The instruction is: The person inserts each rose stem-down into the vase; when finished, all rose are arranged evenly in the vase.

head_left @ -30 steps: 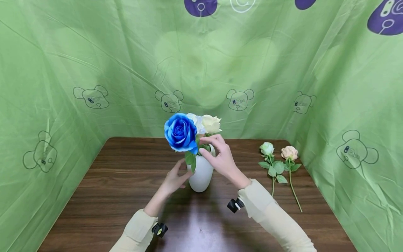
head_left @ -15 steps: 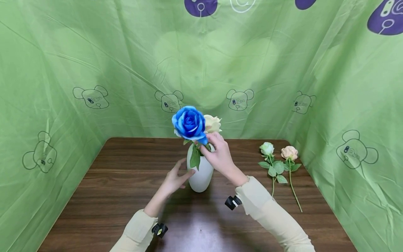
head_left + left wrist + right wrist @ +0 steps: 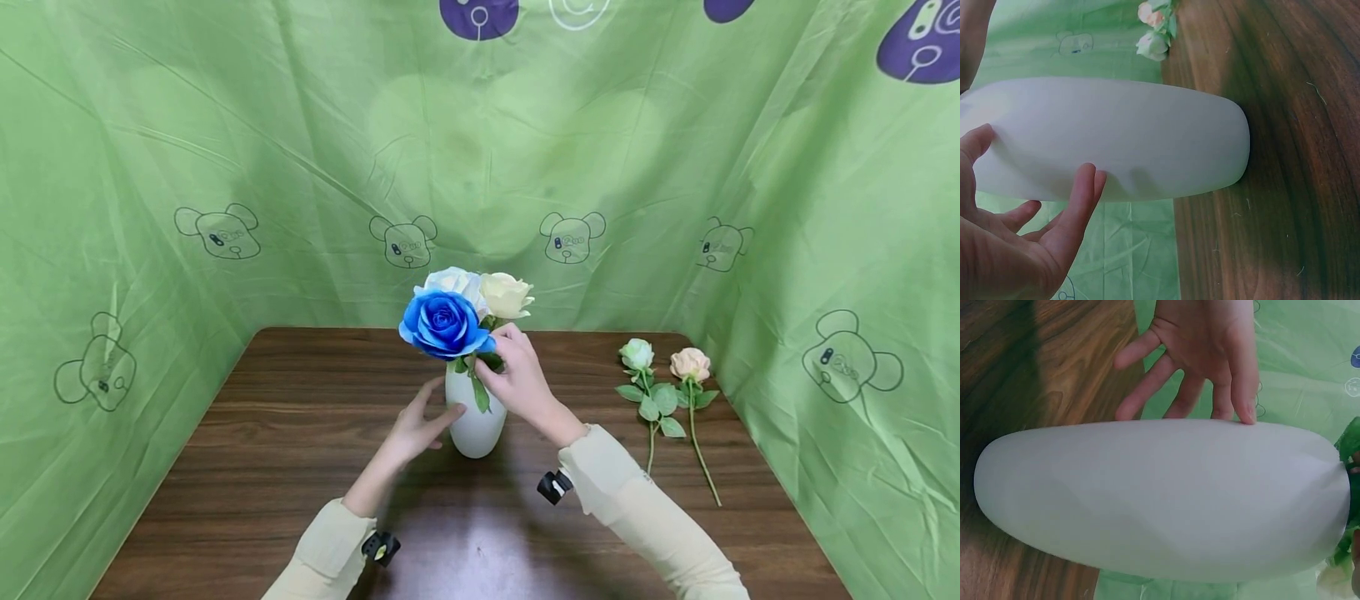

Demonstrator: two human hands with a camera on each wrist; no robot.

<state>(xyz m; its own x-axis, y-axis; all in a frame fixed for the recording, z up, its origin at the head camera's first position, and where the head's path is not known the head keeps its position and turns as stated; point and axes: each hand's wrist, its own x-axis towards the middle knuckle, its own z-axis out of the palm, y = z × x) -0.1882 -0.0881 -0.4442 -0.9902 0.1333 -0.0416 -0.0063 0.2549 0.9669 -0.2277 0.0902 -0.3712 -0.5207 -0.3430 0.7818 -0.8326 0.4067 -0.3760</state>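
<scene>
A white vase (image 3: 476, 425) stands upright on the table, a white-blue rose (image 3: 455, 283) and a cream rose (image 3: 506, 295) in its mouth. In front of them is a large blue rose (image 3: 444, 323), its green leaf hanging over the vase's rim. My right hand (image 3: 519, 372) pinches the blue rose just below its bloom; the stem's lower part is hidden. My left hand (image 3: 415, 423) rests with spread, fairly straight fingers (image 3: 1147, 387) against the vase's left side. The left wrist view shows the vase wall (image 3: 1122, 137) beside those fingertips.
To the right on the brown wooden table (image 3: 300, 400) lie a pale green-white rose (image 3: 637, 354) and a peach rose (image 3: 690, 364), both with leafy stems. Green cloth (image 3: 480, 150) printed with bear outlines encloses the back and sides.
The blue rose has swung right and up, then come down lower over the vase mouth, its leaf shifting right. My right hand has moved slightly left with it. The left hand stays put.
</scene>
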